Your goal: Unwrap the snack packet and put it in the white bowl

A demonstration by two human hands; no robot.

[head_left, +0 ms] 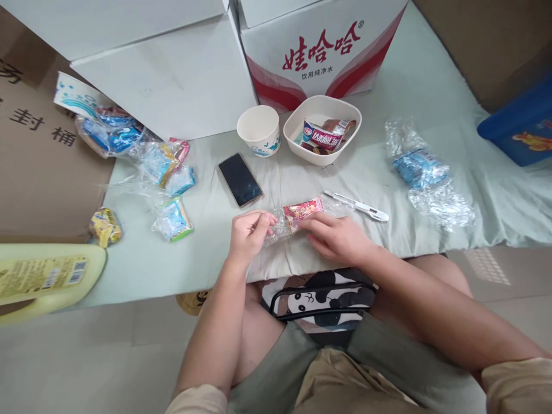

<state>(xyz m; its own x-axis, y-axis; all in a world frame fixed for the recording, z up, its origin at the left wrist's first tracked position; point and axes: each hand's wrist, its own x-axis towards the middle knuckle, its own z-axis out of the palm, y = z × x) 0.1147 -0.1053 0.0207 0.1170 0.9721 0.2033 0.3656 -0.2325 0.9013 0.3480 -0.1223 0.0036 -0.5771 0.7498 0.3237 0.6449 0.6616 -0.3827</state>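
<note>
The left hand (252, 233) is nearly closed, its thumb and fingers pinching the clear wrap (278, 227) at the left end of a red packet (303, 210). The packet lies at the near edge of a pale green cloth (198, 253), between the two hands. The right hand (340, 237) is partly open, its fingers bent loosely against the packet's near right side; whether it grips anything, I cannot tell. Just beyond that hand, to the right, lies a white utility knife (370, 211). Farther off on the left is a dark phone (240, 179); beyond it stands a paper cup (265, 146), just left of a white bowl (319, 108) with snack packets (323, 138) inside.
</note>
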